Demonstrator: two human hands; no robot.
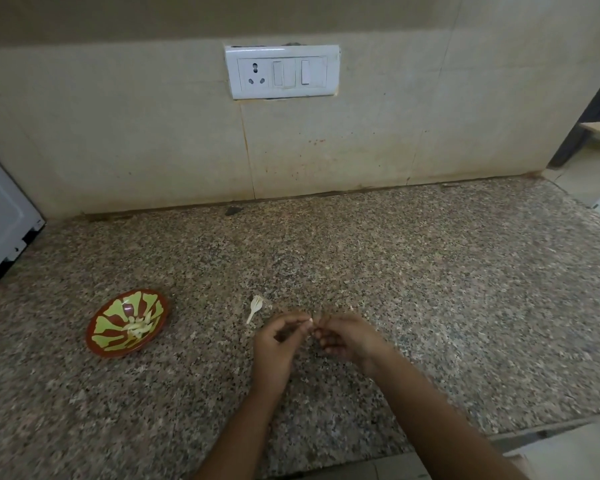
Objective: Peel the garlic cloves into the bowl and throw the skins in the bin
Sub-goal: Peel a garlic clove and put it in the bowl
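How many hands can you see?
2. The left hand is right of the bowl, the right hand just beside it; both pinch a garlic clove between them above the counter.

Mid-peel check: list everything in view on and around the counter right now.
countertop: one, speckled grey-brown granite, fills the lower frame
bowl: one, brown with green pattern, on the counter at left
peeled cloves: several, pale, inside the bowl
garlic stalk scrap: one, whitish, on the counter just beyond the hands
garlic piece: one, white, between the fingertips of both hands
switch plate: one, white, on the tiled wall
appliance: one, white, at the left edge
left hand: pinches the garlic piece
right hand: fingers curled, meeting the left at the piece
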